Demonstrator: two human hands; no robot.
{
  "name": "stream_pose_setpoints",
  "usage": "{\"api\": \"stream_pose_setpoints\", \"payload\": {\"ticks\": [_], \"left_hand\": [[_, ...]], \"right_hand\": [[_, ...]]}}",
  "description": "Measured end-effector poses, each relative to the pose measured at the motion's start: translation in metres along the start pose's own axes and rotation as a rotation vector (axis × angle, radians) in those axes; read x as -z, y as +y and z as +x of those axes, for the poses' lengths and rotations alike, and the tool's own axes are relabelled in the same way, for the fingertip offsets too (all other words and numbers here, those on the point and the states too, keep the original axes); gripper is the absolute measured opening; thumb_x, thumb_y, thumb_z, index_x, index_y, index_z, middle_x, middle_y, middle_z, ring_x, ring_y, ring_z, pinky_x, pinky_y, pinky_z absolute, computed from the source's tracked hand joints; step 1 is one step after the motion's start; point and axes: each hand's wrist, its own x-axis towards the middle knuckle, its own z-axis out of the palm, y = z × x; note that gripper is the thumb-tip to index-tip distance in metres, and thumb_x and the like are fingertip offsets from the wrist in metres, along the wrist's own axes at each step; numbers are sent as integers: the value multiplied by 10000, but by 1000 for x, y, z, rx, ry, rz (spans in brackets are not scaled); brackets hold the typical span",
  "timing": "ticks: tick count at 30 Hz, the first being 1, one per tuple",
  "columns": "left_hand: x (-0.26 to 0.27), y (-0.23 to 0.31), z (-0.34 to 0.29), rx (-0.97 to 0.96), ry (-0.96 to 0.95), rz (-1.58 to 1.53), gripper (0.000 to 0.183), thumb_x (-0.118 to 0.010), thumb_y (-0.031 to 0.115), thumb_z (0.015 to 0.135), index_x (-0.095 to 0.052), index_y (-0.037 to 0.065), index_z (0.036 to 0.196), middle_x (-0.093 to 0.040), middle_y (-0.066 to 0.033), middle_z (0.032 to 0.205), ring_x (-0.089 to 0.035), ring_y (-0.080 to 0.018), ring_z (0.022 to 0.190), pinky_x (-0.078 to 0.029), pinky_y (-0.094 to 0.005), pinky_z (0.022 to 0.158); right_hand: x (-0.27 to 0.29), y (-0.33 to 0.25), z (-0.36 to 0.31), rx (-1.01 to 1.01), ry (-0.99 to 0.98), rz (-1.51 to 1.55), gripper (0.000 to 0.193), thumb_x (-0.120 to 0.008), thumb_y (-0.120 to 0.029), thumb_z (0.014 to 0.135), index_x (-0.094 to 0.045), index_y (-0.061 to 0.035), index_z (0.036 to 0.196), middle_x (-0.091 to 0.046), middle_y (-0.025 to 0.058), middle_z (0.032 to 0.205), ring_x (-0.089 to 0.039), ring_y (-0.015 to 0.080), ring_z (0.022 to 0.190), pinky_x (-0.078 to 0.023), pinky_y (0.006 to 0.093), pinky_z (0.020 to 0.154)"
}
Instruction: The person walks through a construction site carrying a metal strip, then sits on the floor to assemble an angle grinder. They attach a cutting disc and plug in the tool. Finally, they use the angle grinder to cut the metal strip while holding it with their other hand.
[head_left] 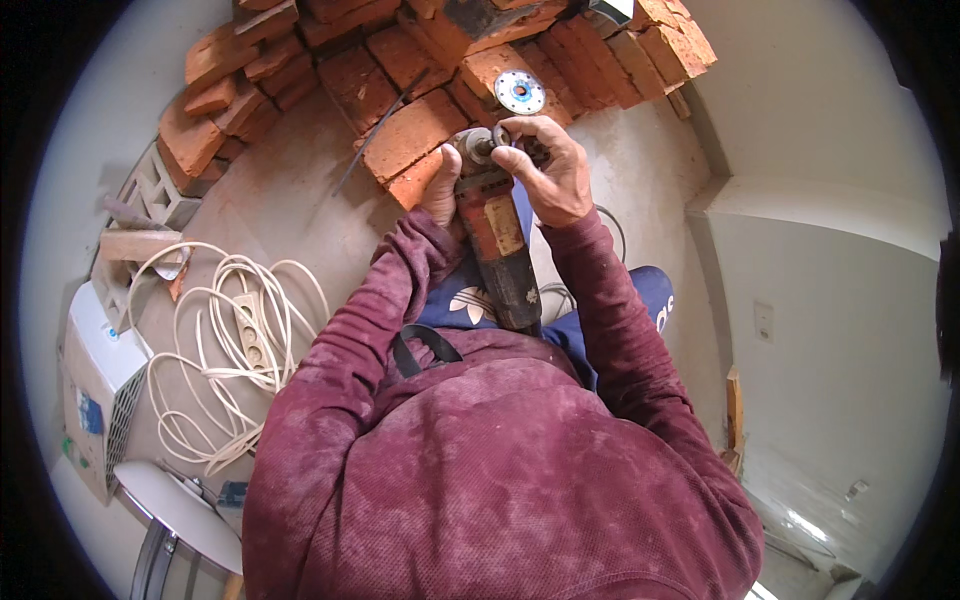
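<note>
**Two hands on an angle grinder's head, over a pile of bricks**

I look down over my own dusty maroon sleeves. My left hand (441,190) wraps the head end of a worn red angle grinder (497,243), its grip clenched around the body; only the knuckles and thumb side show, the fingers are hidden behind the tool. My right hand (553,170) is on the top of the grinder's head, fingertips pinched on a small dark ring-shaped part (497,137) at the spindle. Whether that part is loose or seated I cannot make out, since the fingers cover most of it.

The grinder lies lengthwise along my lap, head pointing away from me, its black rear end over my blue trousers. Its cord is hard to trace.

Just beyond the hands, a round silver cutting disc (520,92) with a blue centre lies flat on a stack of red bricks (400,70). The pile runs out of view at the top edge.

On the floor to my left, a cream extension lead (235,340) lies coiled in loops with its socket strip in the middle. A white box (95,385) is partly cut off at the left rim.
</note>
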Motion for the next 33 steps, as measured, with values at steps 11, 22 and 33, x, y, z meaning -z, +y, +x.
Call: {"api": "stream_pose_setpoints", "payload": {"ticks": [11,22,33], "left_hand": [[13,3,-2,68,18,87,735,-558,725,764,-531,112,1168,-646,-80,998,-657,-221,891,-562,-392,803],[17,5,-4,95,42,105,753,-575,725,747,-538,110,1181,-649,-78,1018,-663,-232,903,-566,-394,811],[11,3,-1,62,41,64,717,-513,731,792,-541,117,1161,-632,-65,1037,-632,-210,929,-552,-370,811]], "right_hand": [[23,6,-14,-461,-193,1526,369,-623,-262,919,-520,-46,1199,-582,68,1092,-545,125,866,-513,313,768],[23,-24,-20,-455,-21,1414,558,-551,-293,958,-348,35,1361,-414,232,1401,-463,314,1267,-471,419,994],[23,-15,-32,-500,-25,1602,493,-556,-311,955,-423,5,1310,-504,163,1302,-525,269,1176,-489,381,944]]}}
